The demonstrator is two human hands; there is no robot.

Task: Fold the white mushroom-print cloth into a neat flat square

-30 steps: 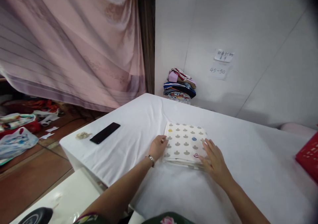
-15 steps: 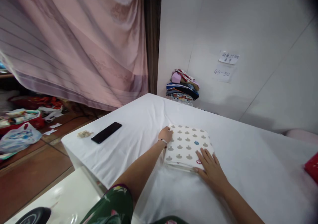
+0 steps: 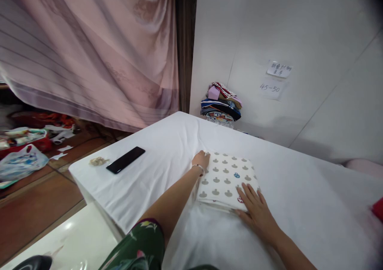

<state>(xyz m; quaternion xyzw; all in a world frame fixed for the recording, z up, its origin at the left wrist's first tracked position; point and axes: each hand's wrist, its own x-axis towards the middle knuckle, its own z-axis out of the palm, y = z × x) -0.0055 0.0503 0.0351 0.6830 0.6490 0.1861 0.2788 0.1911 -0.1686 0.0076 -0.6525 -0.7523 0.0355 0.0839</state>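
Note:
A folded white cloth [image 3: 223, 181] printed with grey mushroom shapes lies in a flat, squarish bundle in front of me. One blue and one red mushroom stand out in the print. My left hand [image 3: 201, 163], with a bracelet at the wrist, has its fingers curled round the bundle's far left edge; the fingertips are partly hidden. Flat against the near right corner rests my right hand [image 3: 256, 206], fingers stretched out and thumb along the near edge.
White fabric covers the table [image 3: 161, 154]. A black phone [image 3: 126, 160] and a small beige tangle [image 3: 98, 161] lie at its left. Behind the far edge rises a stack of folded clothes [image 3: 220, 104] by the wall. A red object [image 3: 378, 210] is at the right edge.
The view has shifted slightly. Both hands remain at the same places on the folded cloth, which looks unchanged.

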